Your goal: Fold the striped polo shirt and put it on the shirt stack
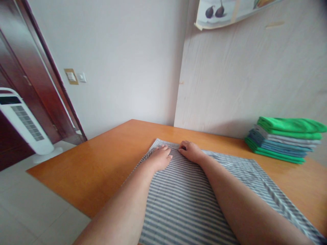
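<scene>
A grey and white striped cloth [184, 200] lies spread flat on the orange wooden table [102, 163]. Both my forearms reach across it toward its far edge. My left hand [160, 157] rests palm down on the cloth near the far left corner, fingers stretched out flat. My right hand [190, 150] lies just to the right of it on the same far edge, with its fingers curled onto the fabric. The two hands are almost touching.
A stack of folded cloths [284, 139], green, grey and blue, sits at the table's far right against the pale wall. A white fan heater [24, 120] stands on the tiled floor at left, beside a dark wooden door. The table's left edge is near my left arm.
</scene>
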`<state>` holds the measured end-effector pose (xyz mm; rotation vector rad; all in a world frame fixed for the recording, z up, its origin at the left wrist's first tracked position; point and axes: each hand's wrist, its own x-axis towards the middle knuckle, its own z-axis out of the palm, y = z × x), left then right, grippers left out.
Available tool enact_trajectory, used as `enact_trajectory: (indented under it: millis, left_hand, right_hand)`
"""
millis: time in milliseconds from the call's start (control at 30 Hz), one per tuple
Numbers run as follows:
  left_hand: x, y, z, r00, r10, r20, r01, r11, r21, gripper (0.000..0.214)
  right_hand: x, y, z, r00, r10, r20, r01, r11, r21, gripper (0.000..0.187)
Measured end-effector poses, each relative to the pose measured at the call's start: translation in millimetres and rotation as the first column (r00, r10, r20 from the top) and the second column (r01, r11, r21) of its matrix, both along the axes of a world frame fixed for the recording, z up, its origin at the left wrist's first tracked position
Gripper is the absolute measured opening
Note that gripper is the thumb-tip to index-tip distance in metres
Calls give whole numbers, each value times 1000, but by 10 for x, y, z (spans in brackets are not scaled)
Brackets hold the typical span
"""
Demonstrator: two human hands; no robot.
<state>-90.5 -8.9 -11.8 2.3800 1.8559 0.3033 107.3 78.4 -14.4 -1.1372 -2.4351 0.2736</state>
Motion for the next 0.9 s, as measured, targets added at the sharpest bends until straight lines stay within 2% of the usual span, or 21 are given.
enact_trajectory:
  millis: [133,267,433,533,633,700,800,900]
  left_hand:
    - [5,-22,26,999,9,-35,-10,1000,-30,52]
    - [81,-67,90,999,-35,-32,36,999,16,54]
    - [149,-79,81,994,-88,-68,80,991,-108,67]
    - [149,-66,59,994,-85,-75,75,989,-129,71]
    - [148,-61,62,994,-80,-69,70,988,-140,71]
    - [154,-61,69,995,-71,-65,61,987,-146,72]
    - [165,-57,71,996,-63,-58,53,987,-153,72]
    - [166,-42,53,997,-60,-55,51,988,-146,71]
  right_hand:
    - [3,8,-18,1000,0,-19,0,1000,-1,8]
    - [4,13,-21,999,1,-40,-1,1000,-4,8]
    - [3,25,-38,998,-15,-67,14,1000,-28,10]
    - [32,31,-26,994,-43,-100,37,998,-59,15]
    - [101,35,65,978,-103,-183,94,994,-61,26]
    - [163,37,176,925,-161,-345,138,986,-88,32]
    - [263,53,368,747,-278,-604,182,959,-217,43]
    - [375,89,510,623,-358,-695,188,932,-310,47]
